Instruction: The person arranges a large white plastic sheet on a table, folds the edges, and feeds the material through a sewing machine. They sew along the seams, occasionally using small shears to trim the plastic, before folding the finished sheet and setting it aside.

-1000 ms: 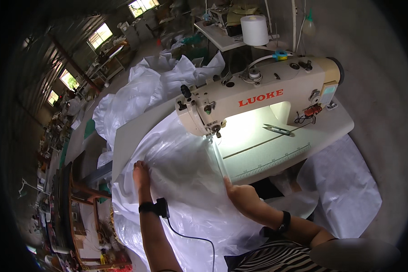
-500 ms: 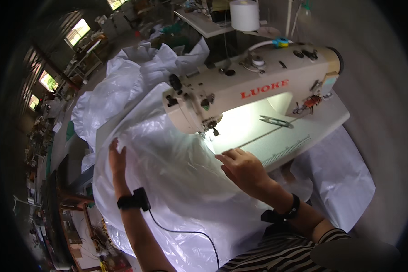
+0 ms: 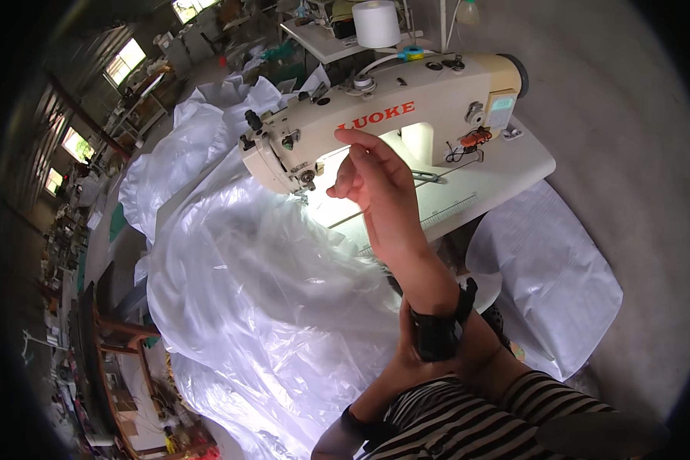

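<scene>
My right hand (image 3: 379, 188) is raised in front of the sewing machine (image 3: 391, 96), its fingers loosely bent and apart, with nothing visible in them. Around my right wrist sits a black wrist device (image 3: 435, 335) on a strap. My left hand (image 3: 402, 360) closes on that device from below, its fingers partly hidden behind the right forearm. White plastic-like sheeting (image 3: 261, 284) lies in wide folds beneath the needle area and spills over the near side of the table, apart from both hands.
Thread snips (image 3: 428, 176) lie on the lit machine table (image 3: 506, 165). A white thread cone (image 3: 376, 24) stands behind the machine. More white sheeting (image 3: 180, 149) is bunched at the far left, and a white panel (image 3: 548, 268) hangs at right. A wooden frame (image 3: 123, 345) stands at left.
My left hand has left the sheeting and come across to my right wrist. My right hand has lifted from the table edge. The machine appears further left in view.
</scene>
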{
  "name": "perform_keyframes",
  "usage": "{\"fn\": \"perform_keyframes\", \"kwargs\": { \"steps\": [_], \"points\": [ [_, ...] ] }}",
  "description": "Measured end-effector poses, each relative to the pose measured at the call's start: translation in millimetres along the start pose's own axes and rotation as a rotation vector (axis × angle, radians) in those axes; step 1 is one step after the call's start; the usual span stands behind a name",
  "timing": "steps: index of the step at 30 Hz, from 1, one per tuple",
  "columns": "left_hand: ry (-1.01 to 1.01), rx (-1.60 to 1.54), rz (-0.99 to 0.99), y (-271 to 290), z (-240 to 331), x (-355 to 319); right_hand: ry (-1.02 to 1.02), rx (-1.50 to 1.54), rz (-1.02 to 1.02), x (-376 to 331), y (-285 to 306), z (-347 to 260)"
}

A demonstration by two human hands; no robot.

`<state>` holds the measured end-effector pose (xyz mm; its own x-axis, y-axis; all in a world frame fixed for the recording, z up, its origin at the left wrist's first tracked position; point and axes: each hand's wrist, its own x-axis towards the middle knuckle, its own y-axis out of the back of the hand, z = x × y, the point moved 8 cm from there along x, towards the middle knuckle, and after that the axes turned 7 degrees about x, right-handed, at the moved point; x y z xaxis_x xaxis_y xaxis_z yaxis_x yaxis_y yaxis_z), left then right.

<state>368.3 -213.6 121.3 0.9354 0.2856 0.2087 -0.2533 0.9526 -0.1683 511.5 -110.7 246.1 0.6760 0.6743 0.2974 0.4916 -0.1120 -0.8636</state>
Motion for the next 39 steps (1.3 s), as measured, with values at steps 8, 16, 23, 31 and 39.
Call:
{"fn": "perform_keyframes", "kwargs": {
  "steps": [8, 16, 23, 31, 39],
  "points": [
    [0.425, -0.105, 0.013, -12, -84, -28, 0.842, -1.657, -0.804, -75, -39, 2],
    [0.098, -0.252, -0.065, 26, 6, -6, -0.200, -0.148, -0.022, -57, 51, 6],
    [-0.387, -0.318, 0.898, 242, 107, -13, -0.770, -0.865, -0.705, -186, 26, 105],
    [-0.619, -0.729, 0.728, 247, 111, 13, -0.982, -0.253, -0.773, -239, -4, 160],
    [-0.566, -0.413, 0.825, 205, 109, 35, -1.041, -0.365, -0.609, -228, 34, 163]
  ]
}}
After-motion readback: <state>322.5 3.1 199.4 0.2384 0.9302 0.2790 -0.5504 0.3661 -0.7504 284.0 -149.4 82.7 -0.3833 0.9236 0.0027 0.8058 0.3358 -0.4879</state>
